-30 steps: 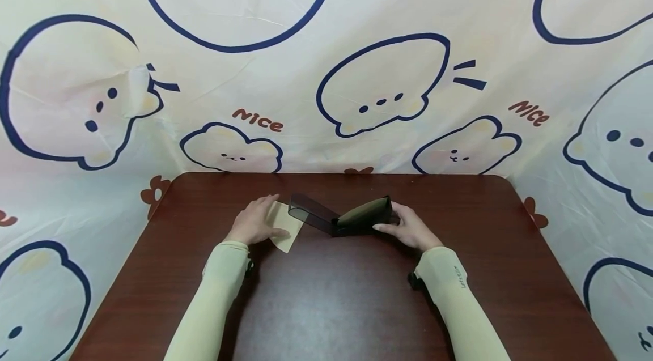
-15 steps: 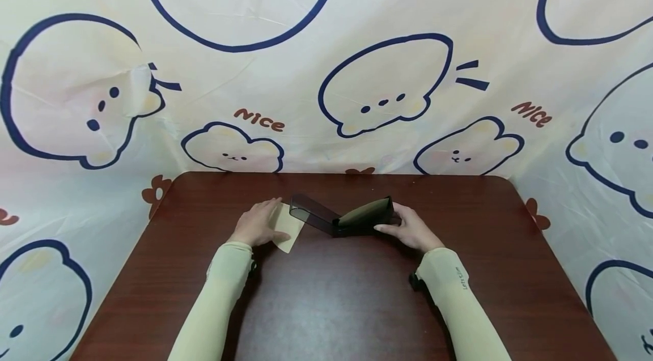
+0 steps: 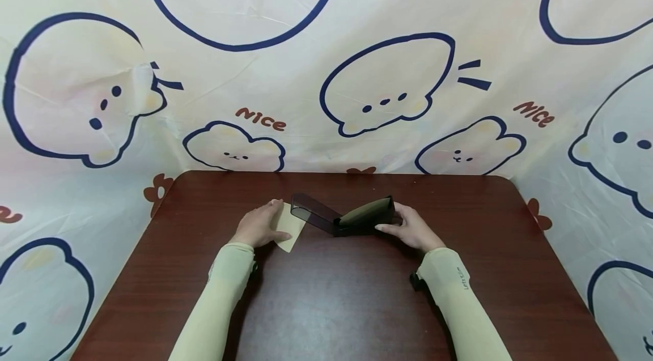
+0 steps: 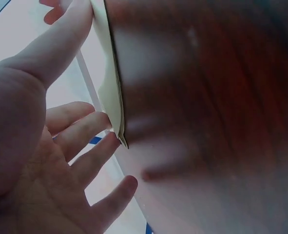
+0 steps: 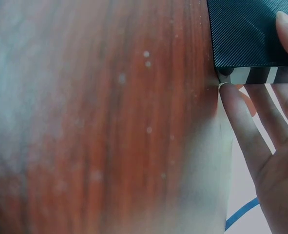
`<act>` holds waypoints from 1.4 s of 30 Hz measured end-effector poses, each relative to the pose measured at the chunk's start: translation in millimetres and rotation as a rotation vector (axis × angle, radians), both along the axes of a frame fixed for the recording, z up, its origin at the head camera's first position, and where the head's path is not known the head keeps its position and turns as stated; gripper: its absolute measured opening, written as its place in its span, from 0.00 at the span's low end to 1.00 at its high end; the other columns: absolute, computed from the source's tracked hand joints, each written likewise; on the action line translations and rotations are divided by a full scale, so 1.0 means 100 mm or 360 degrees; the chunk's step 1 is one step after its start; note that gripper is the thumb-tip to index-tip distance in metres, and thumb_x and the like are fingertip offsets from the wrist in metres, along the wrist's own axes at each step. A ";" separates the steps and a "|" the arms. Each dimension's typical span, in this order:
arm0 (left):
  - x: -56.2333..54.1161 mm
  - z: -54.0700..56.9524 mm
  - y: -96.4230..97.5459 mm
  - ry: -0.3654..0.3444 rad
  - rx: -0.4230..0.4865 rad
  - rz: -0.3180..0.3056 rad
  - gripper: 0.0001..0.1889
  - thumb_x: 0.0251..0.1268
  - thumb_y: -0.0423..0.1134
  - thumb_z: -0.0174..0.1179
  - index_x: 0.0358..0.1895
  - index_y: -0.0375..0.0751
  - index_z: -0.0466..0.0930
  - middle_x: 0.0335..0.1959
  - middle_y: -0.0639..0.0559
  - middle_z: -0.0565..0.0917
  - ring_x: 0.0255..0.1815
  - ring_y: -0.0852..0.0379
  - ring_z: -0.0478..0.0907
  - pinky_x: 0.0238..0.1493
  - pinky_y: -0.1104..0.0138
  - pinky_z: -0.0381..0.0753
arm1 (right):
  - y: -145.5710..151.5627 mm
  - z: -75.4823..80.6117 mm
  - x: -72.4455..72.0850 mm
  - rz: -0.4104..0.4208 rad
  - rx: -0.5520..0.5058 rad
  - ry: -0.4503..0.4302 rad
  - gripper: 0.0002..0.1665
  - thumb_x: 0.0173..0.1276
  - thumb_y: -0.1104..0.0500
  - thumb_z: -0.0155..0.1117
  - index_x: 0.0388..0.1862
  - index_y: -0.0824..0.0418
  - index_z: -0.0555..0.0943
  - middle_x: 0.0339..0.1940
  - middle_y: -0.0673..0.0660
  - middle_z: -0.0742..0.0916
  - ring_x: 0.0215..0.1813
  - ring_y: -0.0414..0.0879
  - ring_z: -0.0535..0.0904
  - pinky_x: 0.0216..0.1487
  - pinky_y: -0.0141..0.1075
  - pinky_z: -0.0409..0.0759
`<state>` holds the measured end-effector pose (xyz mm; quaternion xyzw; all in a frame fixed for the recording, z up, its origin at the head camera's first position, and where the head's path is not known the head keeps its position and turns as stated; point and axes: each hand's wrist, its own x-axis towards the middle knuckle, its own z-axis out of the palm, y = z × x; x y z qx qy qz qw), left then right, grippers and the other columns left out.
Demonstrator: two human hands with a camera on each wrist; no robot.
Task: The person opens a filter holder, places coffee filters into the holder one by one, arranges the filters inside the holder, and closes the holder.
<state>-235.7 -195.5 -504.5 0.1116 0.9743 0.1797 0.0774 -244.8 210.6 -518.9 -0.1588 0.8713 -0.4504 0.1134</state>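
A pale yellow folded sheet (image 3: pixel 292 227), cloth or paper, lies at the far left of the middle of the table. My left hand (image 3: pixel 258 225) holds its left part, thumb at the near end and fingertips at the far edge. To its right stands a dark hinged case (image 3: pixel 352 230), its see-through smoky lid (image 3: pixel 313 212) swung out toward the sheet. An olive, pouch-like piece (image 3: pixel 369 211) sits in the case. My right hand (image 3: pixel 412 228) grips the case's right end between thumb and fingers. The right wrist view shows a ribbed black face (image 5: pixel 251 34) of the case.
The brown wooden tabletop (image 3: pixel 326 304) has rounded far corners. A pale patterned curtain (image 3: pixel 285 83) hangs behind it and along both sides. Both forearms in pale sleeves (image 3: pixel 211 298) reach in from the near edge.
The whole head view has shifted very slightly to the right. Both hands stay on the sheet and the case with hardly any motion.
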 end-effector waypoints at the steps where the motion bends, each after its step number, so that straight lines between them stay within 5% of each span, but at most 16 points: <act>1: 0.00 0.00 0.00 -0.0002 -0.0001 -0.0001 0.50 0.56 0.51 0.78 0.78 0.35 0.64 0.75 0.35 0.72 0.68 0.36 0.76 0.70 0.43 0.71 | 0.00 0.00 0.00 0.0000 0.0003 -0.0001 0.25 0.69 0.50 0.74 0.63 0.48 0.80 0.61 0.52 0.86 0.67 0.53 0.80 0.67 0.55 0.77; 12: 0.03 0.00 0.03 -0.0004 0.0074 -0.0001 0.48 0.57 0.46 0.78 0.79 0.38 0.63 0.76 0.36 0.71 0.76 0.38 0.69 0.80 0.45 0.59 | -0.02 0.03 0.02 -0.0018 0.0033 -0.0011 0.26 0.70 0.51 0.73 0.65 0.48 0.78 0.62 0.52 0.85 0.68 0.54 0.79 0.67 0.55 0.77; 23: 0.05 0.04 0.03 0.0001 0.0193 0.0013 0.53 0.55 0.42 0.79 0.82 0.41 0.57 0.77 0.35 0.69 0.74 0.30 0.69 0.70 0.40 0.70 | -0.02 0.02 0.01 -0.0013 0.0049 -0.0009 0.28 0.70 0.49 0.73 0.67 0.49 0.77 0.64 0.54 0.84 0.69 0.55 0.78 0.68 0.56 0.76; 34: 0.01 -0.02 0.06 -0.0006 0.0338 0.0020 0.58 0.53 0.39 0.81 0.84 0.43 0.50 0.80 0.34 0.64 0.77 0.32 0.65 0.74 0.39 0.67 | 0.04 0.03 0.04 -0.0042 0.0068 -0.0033 0.29 0.70 0.50 0.74 0.67 0.50 0.77 0.64 0.55 0.84 0.70 0.56 0.78 0.68 0.57 0.77; 42: -0.04 -0.07 -0.03 -0.0176 0.0387 0.0238 0.69 0.48 0.44 0.84 0.85 0.39 0.39 0.82 0.31 0.57 0.81 0.30 0.56 0.76 0.38 0.62 | 0.00 0.03 0.03 0.0003 0.0057 -0.0015 0.31 0.71 0.49 0.73 0.70 0.52 0.76 0.67 0.56 0.83 0.72 0.58 0.76 0.68 0.57 0.76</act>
